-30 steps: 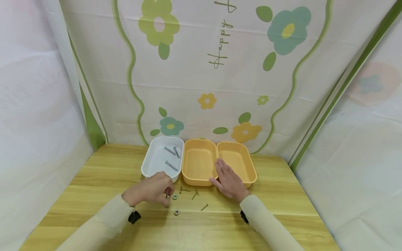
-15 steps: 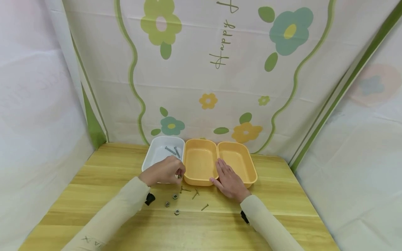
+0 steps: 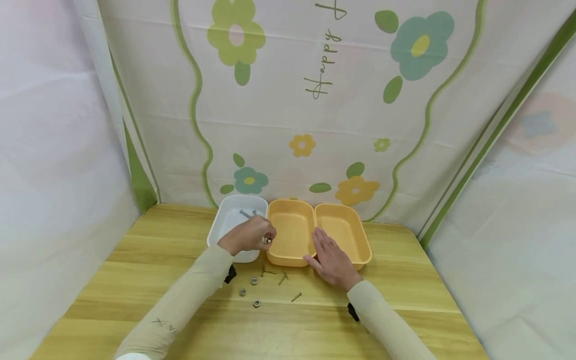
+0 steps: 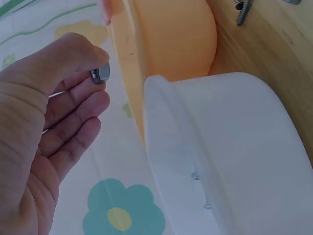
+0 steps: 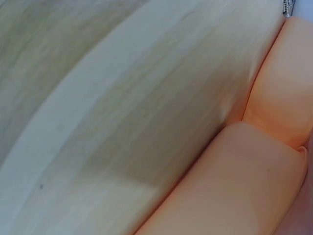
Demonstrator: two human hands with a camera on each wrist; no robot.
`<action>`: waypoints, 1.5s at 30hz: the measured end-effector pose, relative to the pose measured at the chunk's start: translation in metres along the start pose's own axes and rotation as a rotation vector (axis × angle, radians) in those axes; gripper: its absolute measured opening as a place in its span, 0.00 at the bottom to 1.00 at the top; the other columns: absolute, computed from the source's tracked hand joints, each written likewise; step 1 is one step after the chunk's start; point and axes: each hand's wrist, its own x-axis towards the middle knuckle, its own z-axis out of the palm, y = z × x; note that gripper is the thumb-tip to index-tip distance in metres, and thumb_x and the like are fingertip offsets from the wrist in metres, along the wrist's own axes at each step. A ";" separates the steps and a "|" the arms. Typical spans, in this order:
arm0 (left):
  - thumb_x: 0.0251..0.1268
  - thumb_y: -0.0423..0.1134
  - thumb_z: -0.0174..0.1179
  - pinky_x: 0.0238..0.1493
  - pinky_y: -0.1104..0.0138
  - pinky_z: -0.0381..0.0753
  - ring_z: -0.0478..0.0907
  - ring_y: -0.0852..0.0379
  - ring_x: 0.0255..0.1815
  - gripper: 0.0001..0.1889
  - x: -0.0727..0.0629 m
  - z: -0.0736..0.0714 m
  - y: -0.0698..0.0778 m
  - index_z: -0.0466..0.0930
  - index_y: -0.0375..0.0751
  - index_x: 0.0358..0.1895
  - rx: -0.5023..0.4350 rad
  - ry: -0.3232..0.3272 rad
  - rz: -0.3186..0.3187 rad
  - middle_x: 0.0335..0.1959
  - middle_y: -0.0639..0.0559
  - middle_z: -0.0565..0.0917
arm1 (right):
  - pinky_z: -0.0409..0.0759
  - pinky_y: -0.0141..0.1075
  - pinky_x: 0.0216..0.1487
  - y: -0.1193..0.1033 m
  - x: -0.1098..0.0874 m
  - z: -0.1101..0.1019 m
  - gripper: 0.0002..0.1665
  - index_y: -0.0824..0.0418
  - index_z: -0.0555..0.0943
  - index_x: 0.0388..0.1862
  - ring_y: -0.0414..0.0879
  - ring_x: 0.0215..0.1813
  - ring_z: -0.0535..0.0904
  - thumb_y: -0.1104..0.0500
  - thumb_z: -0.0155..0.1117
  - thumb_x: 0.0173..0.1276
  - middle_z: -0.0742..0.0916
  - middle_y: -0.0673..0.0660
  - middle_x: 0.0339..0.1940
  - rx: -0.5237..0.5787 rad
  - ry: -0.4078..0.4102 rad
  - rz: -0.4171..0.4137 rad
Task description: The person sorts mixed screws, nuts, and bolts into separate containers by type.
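One nut (image 4: 100,74) pinched between thumb and index finger of left hand (image 3: 247,235), other fingers loosely curved; nut is in the air around the seam of white bin (image 3: 227,222) and middle yellow bin (image 3: 291,231), apart from both rims in left wrist view. Right hand (image 3: 332,262) flat, fingers straight, gripping nothing, laid over the join of middle yellow bin and right yellow bin (image 3: 345,232); exact contact hard to tell. Bins in a row, side by side, against printed backdrop (image 3: 265,105). Grey bolts (image 3: 245,214) in white bin, at least two visible, rest blocked by left hand. On wood table (image 3: 279,330), near side of bins: three loose nuts (image 3: 256,303), brass-coloured screws (image 3: 296,296), some overlapping, one lying alone
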 end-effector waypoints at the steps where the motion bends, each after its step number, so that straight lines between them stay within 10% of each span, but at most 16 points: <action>1: 0.57 0.29 0.71 0.33 0.74 0.73 0.69 0.67 0.26 0.10 0.002 0.002 0.000 0.83 0.47 0.24 0.006 -0.003 -0.003 0.25 0.54 0.86 | 0.57 0.55 0.88 0.000 0.000 0.000 0.49 0.69 0.48 0.87 0.60 0.90 0.50 0.35 0.41 0.86 0.53 0.67 0.89 -0.002 -0.004 0.000; 18: 0.60 0.25 0.69 0.32 0.71 0.71 0.67 0.62 0.26 0.11 0.024 0.017 0.004 0.82 0.41 0.24 0.077 -0.013 -0.051 0.25 0.49 0.84 | 0.57 0.55 0.87 0.002 -0.001 0.000 0.50 0.69 0.49 0.87 0.60 0.89 0.51 0.34 0.40 0.86 0.53 0.67 0.89 0.003 -0.002 0.006; 22: 0.63 0.29 0.71 0.41 0.65 0.86 0.83 0.55 0.35 0.01 0.029 0.022 0.005 0.90 0.36 0.36 0.093 -0.022 -0.107 0.36 0.48 0.89 | 0.58 0.55 0.87 0.002 -0.001 0.000 0.50 0.69 0.50 0.86 0.60 0.89 0.51 0.34 0.41 0.85 0.54 0.67 0.89 -0.002 0.013 0.002; 27: 0.64 0.36 0.76 0.60 0.56 0.88 0.87 0.44 0.57 0.22 0.031 0.022 0.010 0.86 0.31 0.59 0.085 -0.060 -0.209 0.58 0.40 0.88 | 0.58 0.55 0.87 0.001 0.001 0.001 0.50 0.68 0.48 0.87 0.59 0.90 0.50 0.33 0.39 0.85 0.54 0.66 0.89 0.002 0.006 0.002; 45: 0.60 0.33 0.75 0.54 0.60 0.90 0.88 0.46 0.55 0.23 -0.021 -0.021 0.041 0.85 0.33 0.60 0.103 -0.077 -0.121 0.56 0.41 0.88 | 0.57 0.54 0.88 0.002 0.001 0.002 0.50 0.69 0.50 0.86 0.60 0.90 0.50 0.33 0.39 0.86 0.54 0.67 0.89 -0.014 0.006 -0.002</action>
